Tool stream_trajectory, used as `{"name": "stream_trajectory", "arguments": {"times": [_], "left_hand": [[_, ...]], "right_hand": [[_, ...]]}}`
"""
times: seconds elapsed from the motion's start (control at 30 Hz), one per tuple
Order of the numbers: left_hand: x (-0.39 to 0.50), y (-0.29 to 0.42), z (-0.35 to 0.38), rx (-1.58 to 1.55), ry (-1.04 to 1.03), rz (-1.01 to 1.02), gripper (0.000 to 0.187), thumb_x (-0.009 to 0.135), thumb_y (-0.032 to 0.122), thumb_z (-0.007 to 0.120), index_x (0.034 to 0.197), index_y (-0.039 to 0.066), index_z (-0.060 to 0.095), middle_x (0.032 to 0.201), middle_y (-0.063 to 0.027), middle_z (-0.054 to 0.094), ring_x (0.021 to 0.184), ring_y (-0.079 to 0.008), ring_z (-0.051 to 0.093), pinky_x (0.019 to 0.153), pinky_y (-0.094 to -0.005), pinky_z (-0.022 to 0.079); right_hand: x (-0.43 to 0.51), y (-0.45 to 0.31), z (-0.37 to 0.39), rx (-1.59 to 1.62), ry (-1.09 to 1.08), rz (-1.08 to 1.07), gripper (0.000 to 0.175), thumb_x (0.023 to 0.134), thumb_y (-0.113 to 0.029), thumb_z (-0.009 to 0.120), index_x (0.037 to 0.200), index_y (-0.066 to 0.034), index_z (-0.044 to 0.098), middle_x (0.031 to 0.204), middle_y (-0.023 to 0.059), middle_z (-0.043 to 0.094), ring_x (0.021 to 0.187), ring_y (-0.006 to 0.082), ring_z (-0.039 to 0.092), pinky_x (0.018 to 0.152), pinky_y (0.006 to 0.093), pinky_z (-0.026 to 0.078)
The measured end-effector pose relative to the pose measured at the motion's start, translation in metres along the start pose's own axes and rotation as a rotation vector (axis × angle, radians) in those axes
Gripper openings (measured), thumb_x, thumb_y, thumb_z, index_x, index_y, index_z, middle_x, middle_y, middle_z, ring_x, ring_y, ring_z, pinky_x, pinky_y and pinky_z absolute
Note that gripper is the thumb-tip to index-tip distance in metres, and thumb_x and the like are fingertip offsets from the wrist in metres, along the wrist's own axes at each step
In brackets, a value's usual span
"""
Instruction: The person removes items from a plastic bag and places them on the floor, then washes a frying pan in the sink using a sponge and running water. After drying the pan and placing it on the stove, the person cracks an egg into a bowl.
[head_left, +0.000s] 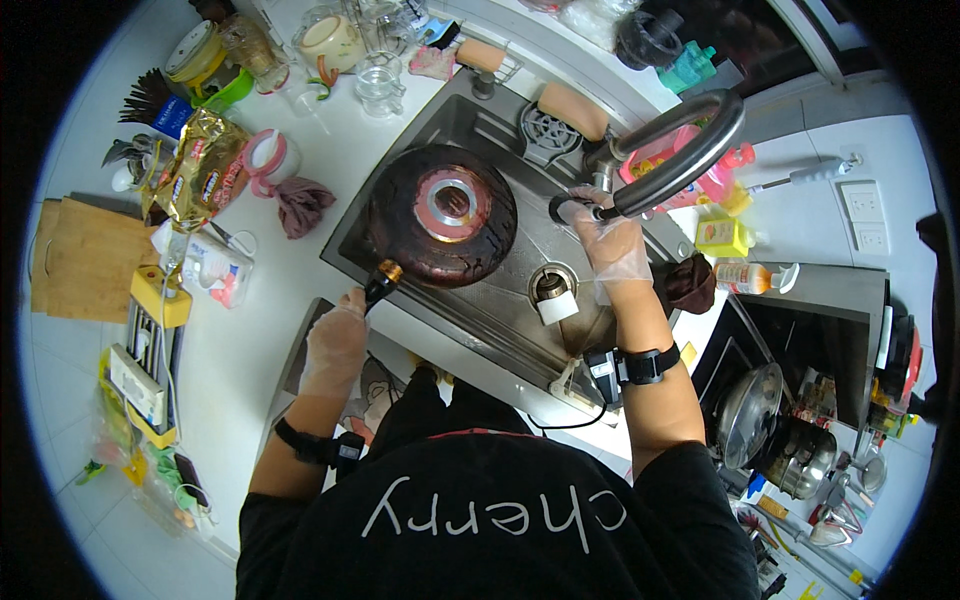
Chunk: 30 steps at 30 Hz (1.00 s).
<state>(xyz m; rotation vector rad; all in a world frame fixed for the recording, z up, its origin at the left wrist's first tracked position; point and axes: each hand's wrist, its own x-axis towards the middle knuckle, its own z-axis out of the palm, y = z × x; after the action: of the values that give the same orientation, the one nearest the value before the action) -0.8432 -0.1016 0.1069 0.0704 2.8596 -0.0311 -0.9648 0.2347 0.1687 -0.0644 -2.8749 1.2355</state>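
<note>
A dark, scorched wok (480, 251) lies bottom up in the stainless steel sink (480, 319), a pale metal ring at its centre. My left hand (337, 341), in a clear plastic glove, grips the wok's black handle (380, 285) at the sink's front left edge. Also gloved, my right hand (606, 238) is at the spout end of the curved metal faucet (701, 161), its fingers around the black spray head (562, 208). The drain (553, 285) sits below that hand, with a white block-like piece (559, 308) on it.
Behind the sink lie a sponge (574, 111) and a round metal grate (550, 127). On the left counter are a gold foil bag (201, 169), a purple cloth (302, 206) and a glass mug (379, 82). A spray bottle (750, 278) and a glass-lidded pan (750, 416) are at the right.
</note>
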Motion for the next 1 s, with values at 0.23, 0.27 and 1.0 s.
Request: {"name": "stream_trajectory", "arguments": {"times": [0.23,0.27,1.0], "left_hand": [[-0.009,0.006,0.003,-0.439,-0.199,-0.151,0.030,0.087,0.017,0.061,0.110,0.003,0.048,0.078,-0.0164,0.063,0.076,-0.0333,0.067,0.068,-0.0414,0.054],[-0.008,0.006,0.005,-0.581,-0.246,-0.178,0.034,0.085,0.016,0.062,0.112,0.002,0.047,0.078,-0.0173,0.062,0.075,-0.0320,0.066,0.068,-0.0405,0.053],[-0.020,0.033,-0.013,-1.627,-1.272,-0.252,0.034,0.081,0.023,0.074,0.090,0.011,0.044,0.049,0.0035,0.042,0.036,-0.0067,0.040,0.034,-0.0216,0.035]], "right_hand": [[-0.004,-0.026,-0.009,0.141,0.108,-0.014,0.033,0.084,-0.029,0.070,0.102,-0.0023,0.067,0.088,0.0155,0.069,0.082,0.0239,0.066,0.076,0.0332,0.050],[-0.007,-0.028,-0.013,0.182,0.096,-0.019,0.031,0.082,-0.024,0.073,0.102,-0.0009,0.066,0.085,0.0114,0.069,0.076,0.0166,0.064,0.072,0.0300,0.050],[0.038,0.128,-0.038,0.169,-0.221,0.283,0.025,0.084,-0.013,0.063,0.108,-0.0035,0.067,0.086,0.0047,0.069,0.071,0.0129,0.062,0.065,0.0256,0.049]]}}
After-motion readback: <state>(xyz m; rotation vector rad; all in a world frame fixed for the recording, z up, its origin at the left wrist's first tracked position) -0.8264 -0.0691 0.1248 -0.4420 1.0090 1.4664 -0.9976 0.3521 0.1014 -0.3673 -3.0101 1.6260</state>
